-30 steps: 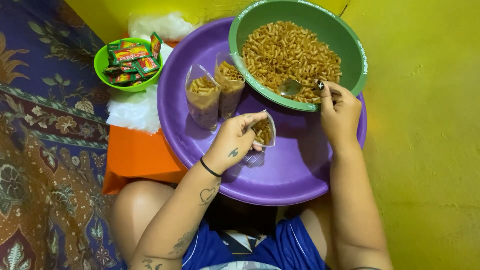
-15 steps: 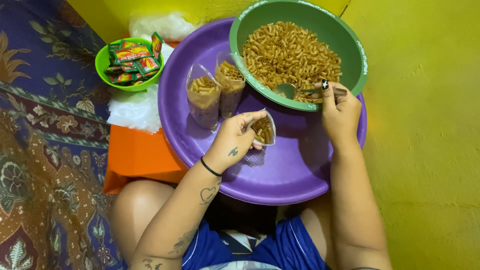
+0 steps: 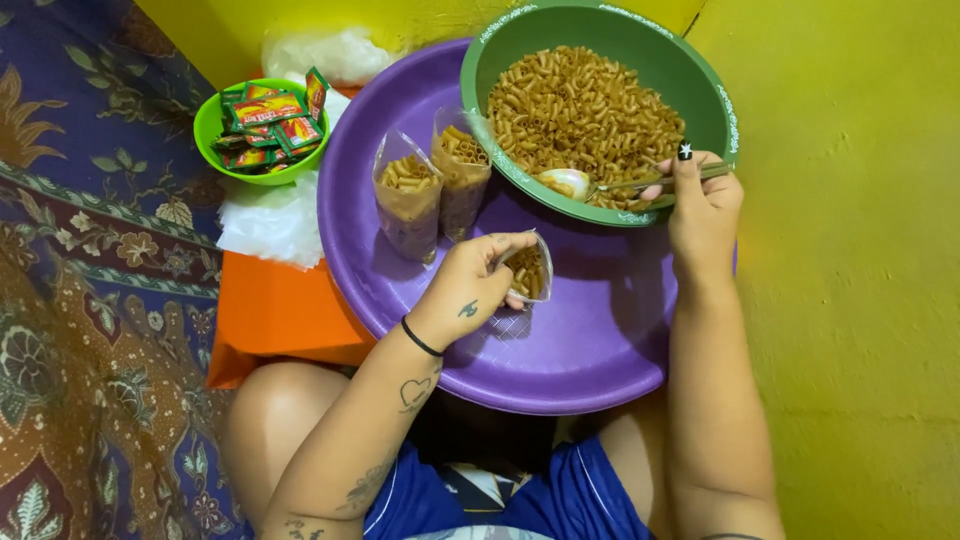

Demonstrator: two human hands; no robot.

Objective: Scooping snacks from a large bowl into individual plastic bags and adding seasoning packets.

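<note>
- Your left hand [image 3: 470,290] is curled around a small clear bag [image 3: 527,272], thumb on its far side and fingers on its near side, gripping it just below the mouth.
- The bag stands upright on the floor of the purple basin [image 3: 580,350], near the basin's middle, its long axis vertical and its open mouth pointing up at you; pasta shows inside, part way up.
- Your right hand [image 3: 702,210] is closed on the handle of a spoon [image 3: 620,183], thumb pressed on top, fingers folded beneath.
- The spoon lies nearly level, its long axis running left to right: handle at your hand by the right rim of the green bowl [image 3: 500,45], the pale scoop pointing left, resting on the pasta [image 3: 580,110] at the bowl's near edge.
- The green bowl sits in the far right part of the basin, its near rim just beyond the bag.
- Two filled bags [image 3: 435,190] stand side by side, touching, at the basin's far left, mouths up.
- A small green bowl [image 3: 212,125] of sachets [image 3: 268,115] sits beyond the basin's left edge, on white plastic [image 3: 265,220] over an orange surface [image 3: 280,310].
</note>
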